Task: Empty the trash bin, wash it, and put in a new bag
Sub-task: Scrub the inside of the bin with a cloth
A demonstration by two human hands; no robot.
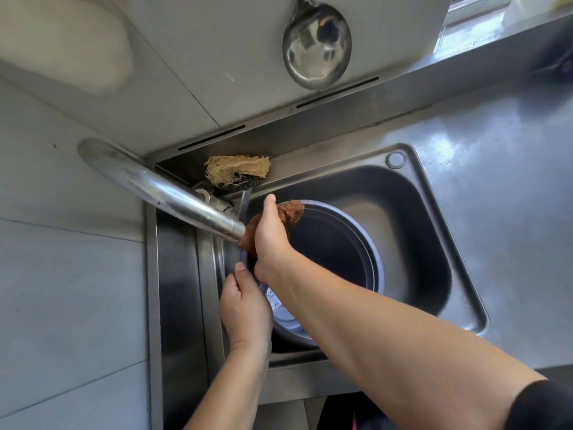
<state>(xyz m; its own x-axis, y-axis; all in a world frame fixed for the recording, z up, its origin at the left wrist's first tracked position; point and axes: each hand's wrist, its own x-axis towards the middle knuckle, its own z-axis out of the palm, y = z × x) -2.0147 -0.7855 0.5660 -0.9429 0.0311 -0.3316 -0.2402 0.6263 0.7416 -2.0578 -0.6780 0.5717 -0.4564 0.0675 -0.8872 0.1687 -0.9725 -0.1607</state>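
we see one dark grey round trash bin [341, 252] standing in the steel sink [412, 212], its open mouth facing up toward us, set toward the sink's left side. our left hand [245, 308] holds the bin's near-left rim, thumb on the outside edge and fingers curled over the rim, where drops of water show on the wall. our right hand [273, 237] reaches across from the right and grips one rust-brown cloth [291, 212], fingers closed round it, thumb pointing away from us; the cloth lies at the bin's far-left rim, bunched out past both sides of the hand. one chrome faucet spout [161, 187] slants in from the left, its end just beside the cloth and right hand. on the far ledge behind the sink sits one pale fibrous scrubber [237, 170] on top of one dark scouring pad [240, 186]. one metal ladle [316, 48] hangs on the far wall. a steel counter [496, 156] stretches off to the right.
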